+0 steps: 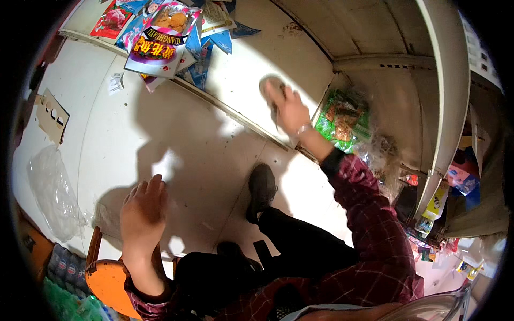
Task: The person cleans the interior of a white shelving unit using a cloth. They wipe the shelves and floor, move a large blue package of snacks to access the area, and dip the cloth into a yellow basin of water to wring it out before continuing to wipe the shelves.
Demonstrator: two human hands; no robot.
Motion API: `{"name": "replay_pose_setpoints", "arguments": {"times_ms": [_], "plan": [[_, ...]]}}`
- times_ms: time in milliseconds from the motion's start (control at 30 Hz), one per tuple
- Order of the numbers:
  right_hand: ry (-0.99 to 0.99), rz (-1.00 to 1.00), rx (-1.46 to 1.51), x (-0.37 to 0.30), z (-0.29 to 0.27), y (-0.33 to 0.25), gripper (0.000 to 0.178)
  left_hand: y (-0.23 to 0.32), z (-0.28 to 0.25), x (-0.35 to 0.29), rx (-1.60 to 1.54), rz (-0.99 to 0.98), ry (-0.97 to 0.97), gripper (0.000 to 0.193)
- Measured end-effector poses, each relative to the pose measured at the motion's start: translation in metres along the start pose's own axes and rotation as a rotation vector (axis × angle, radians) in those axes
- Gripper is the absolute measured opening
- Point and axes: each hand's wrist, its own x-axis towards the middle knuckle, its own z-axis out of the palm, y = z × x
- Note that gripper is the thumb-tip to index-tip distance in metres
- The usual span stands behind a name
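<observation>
My right hand (292, 111) is pressed over a grey-brown oblong pad (272, 88) on the white shelf board (243, 64). Motion blurs the pad, and I cannot tell whether it is a folded rag or a sponge. My left hand (143, 211) hangs above the floor beside the orange stool, its fingers stretched out and holding nothing. To the left of my right hand, on the same board, lies a heap of flat snack packets, with a purple and white packet (162, 43) on top.
Green and clear plastic packaging (342, 120) fills the corner right of my right forearm. A raised lip (235, 113) edges the board. Crumpled clear plastic (52, 192) and a piece of cardboard (52, 115) lie at the left. An orange stool (110, 283) stands near my left forearm.
</observation>
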Motion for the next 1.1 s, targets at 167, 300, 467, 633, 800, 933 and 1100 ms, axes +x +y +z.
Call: {"name": "replay_pose_setpoints", "arguments": {"times_ms": [167,300,467,633,800,933,1100], "plan": [[0.103,0.337,0.050,0.141,-0.018,0.031,0.058,0.001,-0.004,0.003,0.055,0.013,-0.023,0.025],[-0.008,0.391,0.012,0.180,-0.046,0.044,0.057,0.000,-0.003,0.001,0.084,0.004,-0.035,0.026],[0.078,0.038,-0.050,0.088,0.009,0.062,0.063,0.005,-0.009,0.001,0.025,-0.018,-0.059,0.028],[0.013,0.061,-0.137,0.085,-0.002,0.054,0.059,0.001,-0.003,0.001,0.061,0.048,-0.071,0.032],[-0.152,0.238,-0.102,0.199,-0.047,0.093,0.057,0.009,-0.001,0.009,0.114,0.061,-0.115,0.035],[-0.011,0.030,-0.084,0.163,-0.021,0.074,0.055,0.002,-0.007,0.002,0.129,0.025,-0.106,0.034],[-0.082,-0.115,-0.163,0.110,-0.018,0.076,0.054,0.003,-0.004,0.000,0.134,0.001,-0.160,0.032]]}}
